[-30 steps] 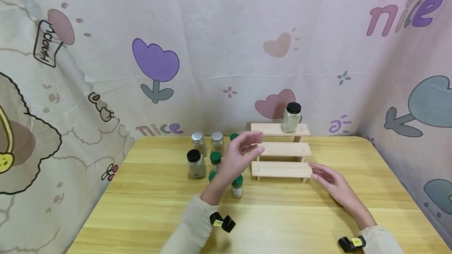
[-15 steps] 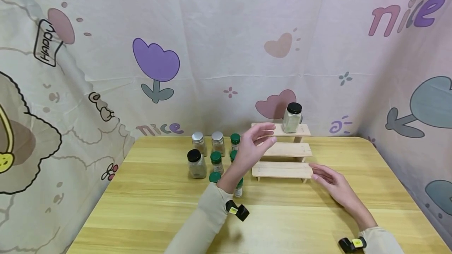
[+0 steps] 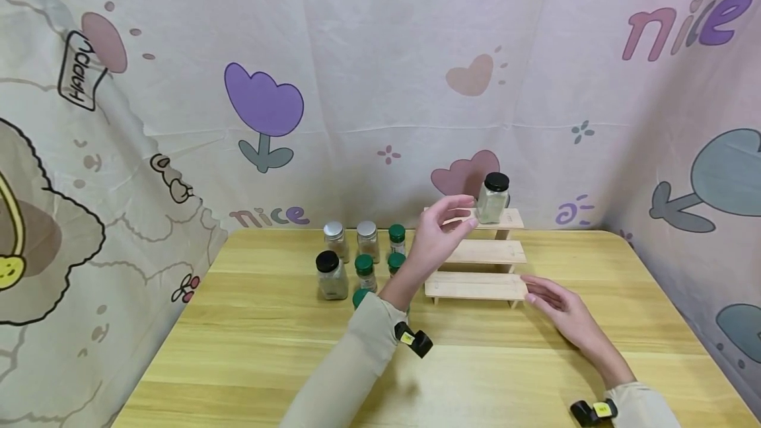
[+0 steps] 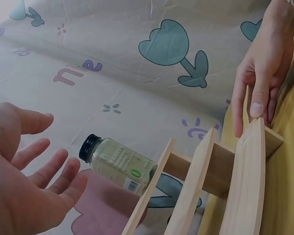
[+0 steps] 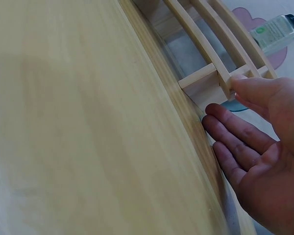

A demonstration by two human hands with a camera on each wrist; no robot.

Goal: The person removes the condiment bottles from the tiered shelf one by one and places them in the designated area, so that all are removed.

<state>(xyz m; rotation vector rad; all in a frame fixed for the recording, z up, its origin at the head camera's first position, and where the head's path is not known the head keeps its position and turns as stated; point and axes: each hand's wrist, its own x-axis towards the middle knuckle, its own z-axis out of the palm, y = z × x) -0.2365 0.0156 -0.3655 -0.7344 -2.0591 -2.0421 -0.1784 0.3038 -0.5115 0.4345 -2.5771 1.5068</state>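
A clear glass jar with a black lid (image 3: pixel 493 200) stands upright on the top tier of a three-tier wooden rack (image 3: pixel 483 286). Close to the jar's left side is my left hand (image 3: pixel 441 233), its thumb and fingers spread around an unfilled gap. In the left wrist view, those fingers (image 4: pixel 71 169) point toward the black lid. My right hand (image 3: pixel 561 312) rests at the right end of the rack's lowest tier. From the right wrist view, its thumb (image 5: pixel 247 88) touches the board's end, while the other fingers extend loosely beneath.
Left of the rack stand several spice jars: a black-lidded jar (image 3: pixel 331 277), silver-lidded jars such as this one (image 3: pixel 367 243), and green-lidded ones (image 3: pixel 365 274). My left forearm hides some of them. A printed cloth (image 3: pixel 380 84) hangs behind the wooden table (image 3: pixel 238 349).
My left hand has moved right and away from me, from above the spice jars to beside the jar on the top tier. My right hand has stayed at the rack's end.
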